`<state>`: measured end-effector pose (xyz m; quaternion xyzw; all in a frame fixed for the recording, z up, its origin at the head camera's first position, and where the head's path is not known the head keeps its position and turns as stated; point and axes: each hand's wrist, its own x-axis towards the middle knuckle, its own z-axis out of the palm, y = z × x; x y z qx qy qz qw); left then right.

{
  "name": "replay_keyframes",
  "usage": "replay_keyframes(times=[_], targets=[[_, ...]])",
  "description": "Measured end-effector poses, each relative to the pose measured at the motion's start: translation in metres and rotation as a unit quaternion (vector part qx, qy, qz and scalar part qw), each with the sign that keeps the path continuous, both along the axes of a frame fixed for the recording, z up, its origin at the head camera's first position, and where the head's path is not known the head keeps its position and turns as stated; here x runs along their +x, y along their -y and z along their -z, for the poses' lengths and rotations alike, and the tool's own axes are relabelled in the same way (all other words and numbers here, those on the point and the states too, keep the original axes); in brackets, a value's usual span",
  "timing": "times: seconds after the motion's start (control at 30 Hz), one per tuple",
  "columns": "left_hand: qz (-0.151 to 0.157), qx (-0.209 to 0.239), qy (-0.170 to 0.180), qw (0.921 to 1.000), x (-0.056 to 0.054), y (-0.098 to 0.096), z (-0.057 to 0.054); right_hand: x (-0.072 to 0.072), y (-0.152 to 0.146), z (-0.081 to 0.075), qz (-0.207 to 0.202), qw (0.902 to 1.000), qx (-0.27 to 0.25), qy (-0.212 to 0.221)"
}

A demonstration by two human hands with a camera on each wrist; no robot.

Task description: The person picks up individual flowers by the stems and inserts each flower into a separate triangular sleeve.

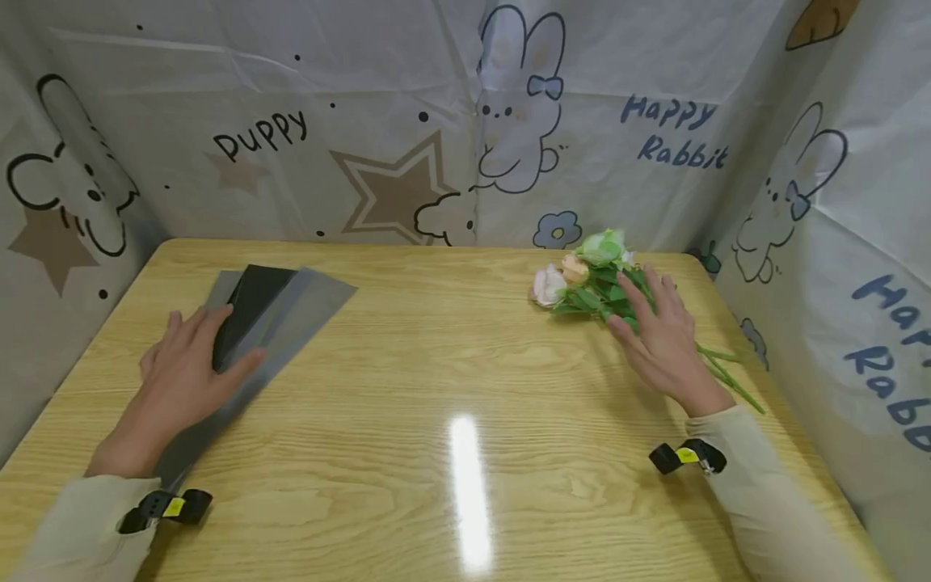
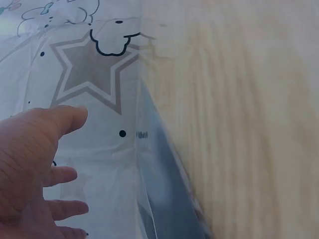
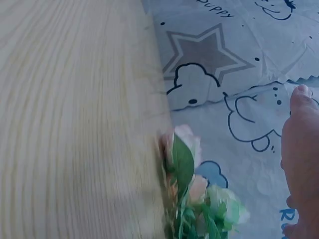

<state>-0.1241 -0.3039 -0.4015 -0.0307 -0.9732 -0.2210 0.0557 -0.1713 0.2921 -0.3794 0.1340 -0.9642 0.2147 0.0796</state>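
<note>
On the left of the table lies a folded sheet of dark, partly see-through wrapping paper (image 1: 305,311), whose edge also shows in the left wrist view as a grey-blue sheet (image 2: 167,184). My left hand (image 1: 185,364) is over it with fingers spread; the left wrist view shows the hand (image 2: 30,169) raised above the sheet, gripping nothing. A small bunch of artificial flowers (image 1: 600,246) in pale pink, peach and light green lies at the back right, green stems (image 1: 735,384) pointing toward me. Above its leaves and stems hovers my right hand (image 1: 658,339), fingers extended; the right wrist view shows it apart from the flowers (image 3: 224,206).
The wooden table (image 1: 436,347) stretches between the two hands, with a bright light reflection near its front. A pale printed cloth (image 1: 385,105) with rabbits, stars and lettering hangs behind the table and along both sides.
</note>
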Motion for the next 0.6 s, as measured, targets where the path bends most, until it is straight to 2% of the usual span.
replay_keyframes(times=[0.2, 0.3, 0.43, 0.6], targets=[[0.016, 0.032, 0.03, 0.9989, -0.014, -0.005, -0.003, -0.009, 0.022, 0.007, -0.014, 0.999, -0.041, -0.009], [0.018, 0.043, 0.052, 0.9976, -0.023, -0.008, -0.002, -0.012, 0.032, 0.013, -0.023, 0.9979, -0.06, 0.005], [0.016, 0.043, 0.063, 0.997, -0.033, -0.014, 0.001, -0.014, 0.049, 0.02, -0.034, 0.996, -0.076, 0.034], [0.004, 0.056, 0.079, 0.9953, -0.045, -0.019, 0.006, -0.017, 0.069, 0.02, -0.05, 0.9941, -0.085, 0.045]])
